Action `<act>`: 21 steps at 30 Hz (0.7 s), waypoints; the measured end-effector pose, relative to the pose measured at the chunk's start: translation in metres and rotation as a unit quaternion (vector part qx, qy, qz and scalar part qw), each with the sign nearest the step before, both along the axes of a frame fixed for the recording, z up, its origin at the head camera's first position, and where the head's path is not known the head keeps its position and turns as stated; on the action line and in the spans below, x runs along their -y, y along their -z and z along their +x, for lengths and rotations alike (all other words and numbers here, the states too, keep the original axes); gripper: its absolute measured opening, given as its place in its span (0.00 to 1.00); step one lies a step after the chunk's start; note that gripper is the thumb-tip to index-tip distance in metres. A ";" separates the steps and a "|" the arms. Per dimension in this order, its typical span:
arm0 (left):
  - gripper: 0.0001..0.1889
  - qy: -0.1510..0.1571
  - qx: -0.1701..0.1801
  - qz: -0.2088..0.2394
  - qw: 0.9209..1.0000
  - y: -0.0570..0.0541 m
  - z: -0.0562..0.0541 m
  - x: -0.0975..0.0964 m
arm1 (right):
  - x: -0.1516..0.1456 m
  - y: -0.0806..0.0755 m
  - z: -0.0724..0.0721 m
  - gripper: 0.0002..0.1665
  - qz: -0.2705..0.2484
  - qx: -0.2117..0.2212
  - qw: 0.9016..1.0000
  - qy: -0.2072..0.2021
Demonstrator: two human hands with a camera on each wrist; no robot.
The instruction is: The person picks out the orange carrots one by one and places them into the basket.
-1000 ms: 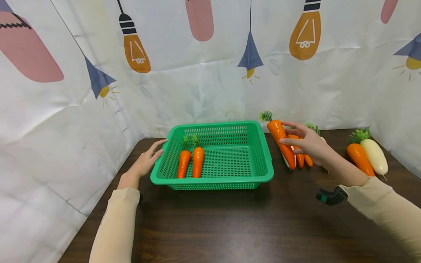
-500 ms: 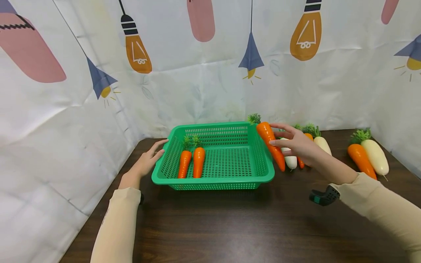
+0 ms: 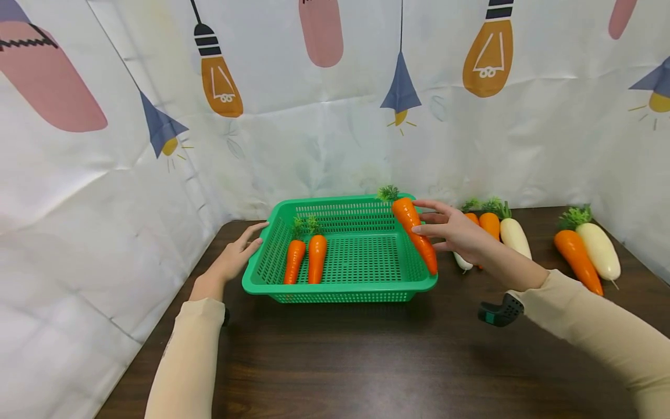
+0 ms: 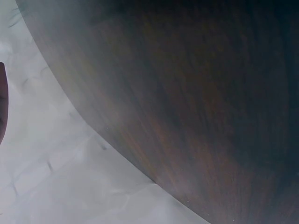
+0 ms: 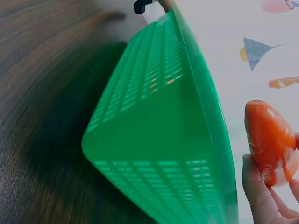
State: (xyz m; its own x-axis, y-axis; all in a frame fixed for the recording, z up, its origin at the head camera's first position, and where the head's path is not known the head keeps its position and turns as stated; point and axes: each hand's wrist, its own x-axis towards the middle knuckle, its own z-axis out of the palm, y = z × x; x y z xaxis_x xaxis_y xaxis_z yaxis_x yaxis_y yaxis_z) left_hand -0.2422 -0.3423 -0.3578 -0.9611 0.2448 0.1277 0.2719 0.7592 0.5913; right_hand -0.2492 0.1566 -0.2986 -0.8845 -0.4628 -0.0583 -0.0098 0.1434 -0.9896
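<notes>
With its thumb and fingers my right hand [image 3: 458, 231] pinches a carrot [image 3: 412, 226] with a leafy green top, held tilted over the right rim of a green basket [image 3: 340, 287]. In the right wrist view the carrot [image 5: 268, 140] appears tip first, beside the basket's outer wall [image 5: 154, 140]. My left hand [image 3: 229, 259] is at the basket's left rim, its fingertips against it. Two carrots lie side by side at the left inside the basket, an outer carrot [image 3: 294, 261] and an inner carrot [image 3: 316, 259].
Right of the basket lie several carrots [image 3: 489, 223] and white radishes [image 3: 515, 237], partly hidden by my right hand. Farther right, a carrot [image 3: 578, 262] rests against a large white radish [image 3: 599, 251]. A patterned white curtain [image 3: 335, 145] hangs behind the dark wooden table [image 3: 340, 361].
My right hand has carried the carrot left, from above the vegetables to over the basket's right rim, uncovering some of the vegetables. My left hand has stayed at the left rim.
</notes>
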 end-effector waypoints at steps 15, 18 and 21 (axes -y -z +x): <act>0.30 0.001 0.000 -0.002 1.000 0.000 -0.001 -0.001 | 0.022 -0.006 -0.009 0.45 -0.025 0.027 0.998 -0.042; 0.30 0.000 0.000 -0.004 1.000 -0.001 -0.001 -0.001 | 0.026 -0.009 -0.012 0.45 -0.034 0.037 0.998 -0.048; 0.30 -0.001 0.000 -0.003 1.000 0.000 -0.001 0.000 | 0.031 -0.011 -0.014 0.46 -0.038 0.044 0.997 -0.051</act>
State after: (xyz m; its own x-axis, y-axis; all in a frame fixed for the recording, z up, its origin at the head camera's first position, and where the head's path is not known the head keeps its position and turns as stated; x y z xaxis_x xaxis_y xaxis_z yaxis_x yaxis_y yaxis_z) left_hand -0.2429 -0.3422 -0.3573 -0.9618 0.2427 0.1267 0.2699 0.7636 0.5866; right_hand -0.2631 0.1258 -0.2878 -0.8253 -0.5564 -0.0961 0.0677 0.0714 -0.9951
